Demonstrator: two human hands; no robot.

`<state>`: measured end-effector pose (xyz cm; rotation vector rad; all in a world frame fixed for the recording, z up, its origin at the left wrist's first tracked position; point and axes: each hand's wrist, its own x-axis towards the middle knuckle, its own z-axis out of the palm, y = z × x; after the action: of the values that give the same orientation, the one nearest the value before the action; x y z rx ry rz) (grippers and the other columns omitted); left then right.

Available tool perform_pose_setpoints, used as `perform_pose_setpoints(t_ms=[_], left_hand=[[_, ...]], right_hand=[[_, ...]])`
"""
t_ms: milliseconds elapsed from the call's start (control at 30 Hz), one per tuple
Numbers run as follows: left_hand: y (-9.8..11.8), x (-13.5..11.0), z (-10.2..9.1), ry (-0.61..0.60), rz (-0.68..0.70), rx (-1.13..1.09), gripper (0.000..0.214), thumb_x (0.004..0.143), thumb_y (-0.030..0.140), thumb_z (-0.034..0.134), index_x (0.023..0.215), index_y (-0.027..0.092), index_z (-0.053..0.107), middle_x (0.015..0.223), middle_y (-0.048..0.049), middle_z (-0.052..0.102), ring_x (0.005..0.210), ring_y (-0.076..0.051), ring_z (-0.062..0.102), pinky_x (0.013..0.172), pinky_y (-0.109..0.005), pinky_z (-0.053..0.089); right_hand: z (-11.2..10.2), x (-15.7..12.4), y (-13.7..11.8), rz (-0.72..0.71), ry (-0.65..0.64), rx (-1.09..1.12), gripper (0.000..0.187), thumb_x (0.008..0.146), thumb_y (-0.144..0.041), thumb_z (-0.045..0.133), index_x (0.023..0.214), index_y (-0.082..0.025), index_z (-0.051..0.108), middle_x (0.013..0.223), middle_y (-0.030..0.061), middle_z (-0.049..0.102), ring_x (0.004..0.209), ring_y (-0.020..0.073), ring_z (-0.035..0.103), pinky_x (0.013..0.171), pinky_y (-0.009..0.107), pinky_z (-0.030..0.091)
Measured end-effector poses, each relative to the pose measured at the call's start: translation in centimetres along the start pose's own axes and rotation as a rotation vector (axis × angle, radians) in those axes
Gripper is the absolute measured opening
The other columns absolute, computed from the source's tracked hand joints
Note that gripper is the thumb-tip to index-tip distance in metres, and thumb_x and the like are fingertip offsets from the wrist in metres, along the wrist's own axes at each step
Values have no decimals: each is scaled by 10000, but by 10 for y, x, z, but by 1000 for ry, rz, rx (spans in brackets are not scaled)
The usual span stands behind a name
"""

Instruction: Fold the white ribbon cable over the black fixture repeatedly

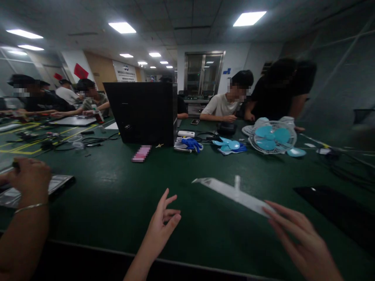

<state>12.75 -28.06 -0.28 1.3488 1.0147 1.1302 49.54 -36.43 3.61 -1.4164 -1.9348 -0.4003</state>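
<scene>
A long, flat pale strip [224, 190] with a short pale peg standing up from its middle is held at its near right end by my right hand [295, 226]. The fingers pinch that end, and the strip slants up to the left over the green table; its outline is somewhat blurred. My left hand [164, 220] is apart from the strip, off to its left, with fingers spread and nothing in them. To the right of my right hand, a thin black panel [336, 208] lies flat.
A tall black box [140, 113] stands at mid-table, a pink phone [141, 153] in front. Behind the strip are blue gloves [191, 145], loose blue fan blades [228, 144] and a caged fan [272, 136]. A co-worker's arm [29, 218] reaches in at left; several people sit beyond.
</scene>
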Motion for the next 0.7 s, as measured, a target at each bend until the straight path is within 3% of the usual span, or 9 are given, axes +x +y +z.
perform_pose_setpoints(t_ms=[100,200,267,333,433,500,600,700], left_hand=[[2,10,12,-131,-128,-127,801,789,602,642,1425,174,409,1139,-164,682,748,-207,699,578,-279,509],[3,14,15,-114,-205,-3,489,835,548,607,1071,124,671,699,-49,691,607,-158,643,539,-235,460],[3,11,12,-127,-175,124,445,828,534,617,981,126,706,639,-29,672,600,-160,633,565,-248,471],[0,5,7,-118,-165,213,515,848,561,565,1120,143,694,661,-25,685,618,-176,643,594,-270,494],[-7,-5,-4,-64,-156,392,595,877,604,484,1280,191,629,631,-2,676,604,-180,641,606,-273,498],[-10,-11,-15,-2,-131,464,603,875,626,469,1301,225,616,658,1,691,618,-184,650,610,-269,508],[-14,-18,-35,143,-52,499,649,847,683,460,1269,225,643,605,10,666,539,-187,612,557,-274,520],[-20,-22,-57,209,-40,519,641,834,701,470,1233,239,666,689,-6,703,605,-211,650,529,-283,531]], right_hand=[[23,14,-40,-124,-127,164,380,949,-243,502,1299,-356,597,1233,44,651,1065,190,628,823,323,569],[31,11,-58,-129,-189,210,371,943,-213,507,1263,-357,628,1236,34,663,1075,183,630,835,326,570],[29,5,-56,-93,-231,196,342,938,-243,532,1238,-357,647,1217,32,677,1069,195,638,849,353,568],[24,-1,-47,-59,-298,186,320,930,-272,557,1220,-360,659,1195,25,689,1061,196,645,869,362,561],[14,-8,-17,8,-412,156,322,926,-318,565,1234,-367,649,1216,13,679,1084,186,638,912,353,542],[2,-12,18,110,-411,61,359,920,-399,559,1267,-344,631,1281,32,643,1142,211,608,955,379,516],[-23,-26,89,400,-215,-272,591,901,-567,477,1336,-186,595,1437,169,493,1297,335,472,1045,495,409],[-46,-51,154,793,-143,-620,875,900,-695,297,1398,-6,504,1448,346,379,1321,457,396,966,583,382]])
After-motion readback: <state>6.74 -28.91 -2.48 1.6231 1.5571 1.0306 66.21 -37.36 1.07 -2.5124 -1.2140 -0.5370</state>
